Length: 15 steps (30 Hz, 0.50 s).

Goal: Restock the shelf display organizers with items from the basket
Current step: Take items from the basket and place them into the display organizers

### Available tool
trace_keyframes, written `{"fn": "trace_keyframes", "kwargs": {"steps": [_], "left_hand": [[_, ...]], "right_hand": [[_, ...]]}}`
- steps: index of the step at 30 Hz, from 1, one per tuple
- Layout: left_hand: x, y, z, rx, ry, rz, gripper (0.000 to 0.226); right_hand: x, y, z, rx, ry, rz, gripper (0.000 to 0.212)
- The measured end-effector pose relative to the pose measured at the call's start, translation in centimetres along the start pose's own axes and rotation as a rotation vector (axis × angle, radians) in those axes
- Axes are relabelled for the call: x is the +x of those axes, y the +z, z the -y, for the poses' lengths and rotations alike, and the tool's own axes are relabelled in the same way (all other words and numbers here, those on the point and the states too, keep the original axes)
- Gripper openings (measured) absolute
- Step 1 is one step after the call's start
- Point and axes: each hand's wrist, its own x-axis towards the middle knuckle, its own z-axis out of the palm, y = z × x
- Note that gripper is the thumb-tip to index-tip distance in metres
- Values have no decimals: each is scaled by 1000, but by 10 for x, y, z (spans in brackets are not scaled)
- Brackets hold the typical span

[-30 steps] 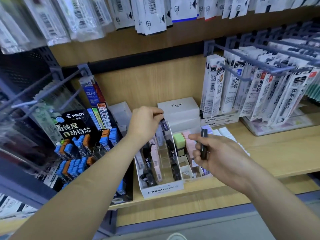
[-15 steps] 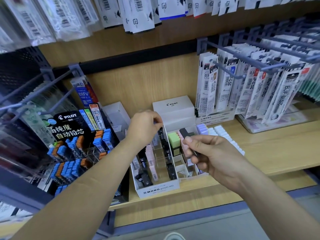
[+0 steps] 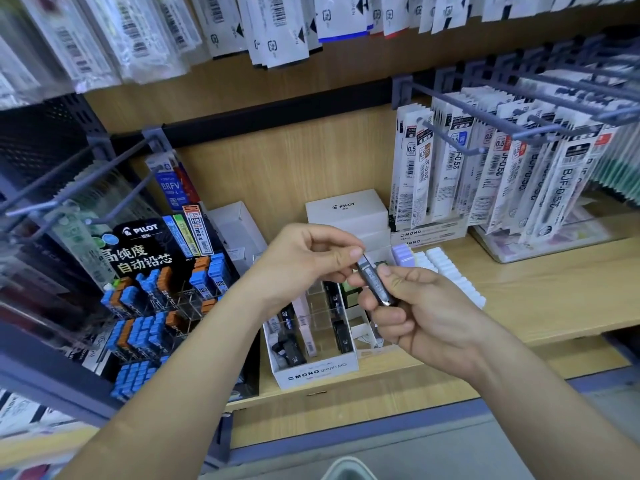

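- The left hand (image 3: 304, 261) has come up out of the rear of the MONO organizer (image 3: 313, 372), where it was reaching half a second ago. It now meets the right hand (image 3: 429, 317) above the organizer's rear half.
- The lead case (image 3: 373, 282), previously held by the right hand alone, is now held by both hands.
- Left hand: thumb and forefinger pinch the upper end of the lead case. The remaining fingers are curled underneath.
- Right hand: the thumb lies along the case and the fingers curl round its lower end.
- Lead case: slim, dark and glossy. It is tilted, with its upper end leaning left, and is held over the organizer, not in any compartment.
- MONO organizer: it stands on the wooden shelf (image 3: 519, 278). Its front compartments hold dark and pink cases.
- Left of the organizer: a black PILOT display (image 3: 145, 244) stocked with blue and orange cases.
- Behind the organizer: a white PILOT box (image 3: 346, 209).
- Right of the organizer: a row of white ribbed items (image 3: 450, 271). Above and beyond them, refill packets (image 3: 485, 174) hang on hooks.
- Hidden: the hands cover the organizer's rear compartments, so their contents cannot be told.
- Illegible: the print on the lead case is too small to read.
- Cut off: a pale object (image 3: 346, 469) below the organizer at the bottom edge cannot be identified. The frame also crops the hanging packets (image 3: 277, 29) above.
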Motion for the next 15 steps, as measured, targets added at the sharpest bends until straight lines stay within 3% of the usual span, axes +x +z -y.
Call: {"fn": "trace_keyframes", "kwargs": {"steps": [3,9,15], "left_hand": [[0,-4,-2,9,21,-63,12],[15,-35,1,267,171,-538,12],[38,-29,31,615,108,-559,15]], "right_hand": [[1,0,-1,-90,-16,-50,31],[4,-9,5,-117,-69,-309,21],[3,-16,6,-149,-87,-326,21]]}}
